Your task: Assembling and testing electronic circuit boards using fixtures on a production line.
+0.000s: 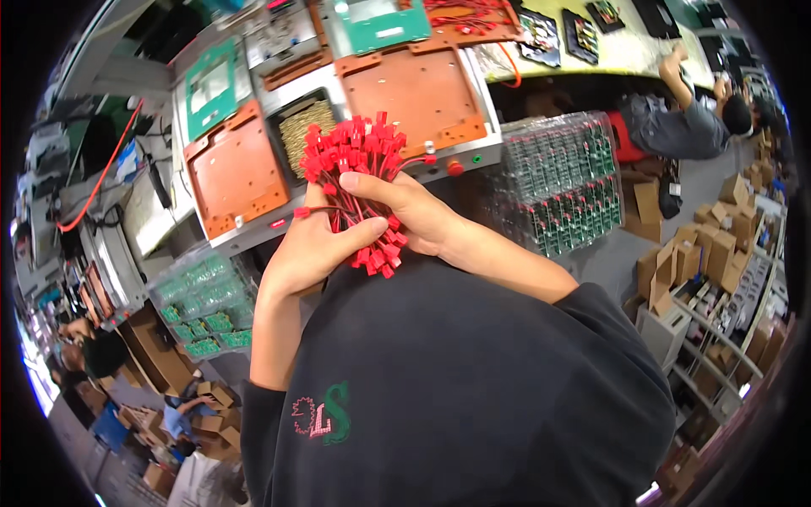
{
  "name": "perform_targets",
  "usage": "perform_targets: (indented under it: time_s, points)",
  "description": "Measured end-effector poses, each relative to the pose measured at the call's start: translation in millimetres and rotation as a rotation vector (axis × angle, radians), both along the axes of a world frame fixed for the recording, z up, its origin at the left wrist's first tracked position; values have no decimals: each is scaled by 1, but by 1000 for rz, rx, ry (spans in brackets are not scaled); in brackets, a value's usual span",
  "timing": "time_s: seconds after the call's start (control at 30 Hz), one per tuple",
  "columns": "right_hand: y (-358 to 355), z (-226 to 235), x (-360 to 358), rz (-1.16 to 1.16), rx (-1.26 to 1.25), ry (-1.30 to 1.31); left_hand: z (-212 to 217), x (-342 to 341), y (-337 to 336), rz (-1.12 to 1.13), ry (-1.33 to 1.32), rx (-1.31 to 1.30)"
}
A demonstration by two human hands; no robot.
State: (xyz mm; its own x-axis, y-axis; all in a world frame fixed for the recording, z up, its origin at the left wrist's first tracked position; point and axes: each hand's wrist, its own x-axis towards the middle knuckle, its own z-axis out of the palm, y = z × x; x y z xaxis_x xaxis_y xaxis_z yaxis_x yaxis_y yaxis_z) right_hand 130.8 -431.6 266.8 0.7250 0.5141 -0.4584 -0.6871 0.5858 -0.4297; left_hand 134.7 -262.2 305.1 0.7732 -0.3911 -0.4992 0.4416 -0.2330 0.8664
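Note:
Both my hands are wrapped round one thick bundle of short wire leads with red plastic connectors point(359, 144), held up in front of my chest. My left hand point(317, 245) grips the bundle from the left, its thumb lying across the wires. From the right, my right hand point(410, 207) closes on it, thumb pressed over the middle. Red connector ends fan out above the hands, and more stick out below point(384, 256). Dark and red wires show between the thumbs. A few single leads poke out sideways. The fingers behind the bundle are hidden.
Beyond my hands stands a bench machine with orange fixture plates point(410, 93), green frames point(211, 89) and a bin of small brass-coloured parts point(308, 127). A red button point(455, 169) sits on its front edge. Stacked trays of circuit boards point(562, 182) stand right; another person point(684, 122) works beyond.

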Motion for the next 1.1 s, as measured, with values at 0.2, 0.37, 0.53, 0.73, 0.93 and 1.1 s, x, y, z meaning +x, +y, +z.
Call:
perform_targets:
  time_s: [0.2, 0.37, 0.53, 0.73, 0.93, 1.1]
  points:
    - [-65, -15, -7, 47, 111, 29, -10, 12, -43, -114, 20, 8]
    - [-82, -23, 1, 46, 69, -116, -6, 18, -73, -178, -138, 304]
    - [-75, -25, 19, 28, 27, -110, 5, 26, -95, -334, -446, 487]
    - [-67, -33, 27, -128, 117, 28, 5, 29, -87, -170, -446, 402]
    - [-70, -23, 29, -181, 101, -79, 1, 10, -91, 128, -597, 408]
    - [-71, -26, 27, -201, 52, -58, -2, 11, -103, 191, -822, 456]
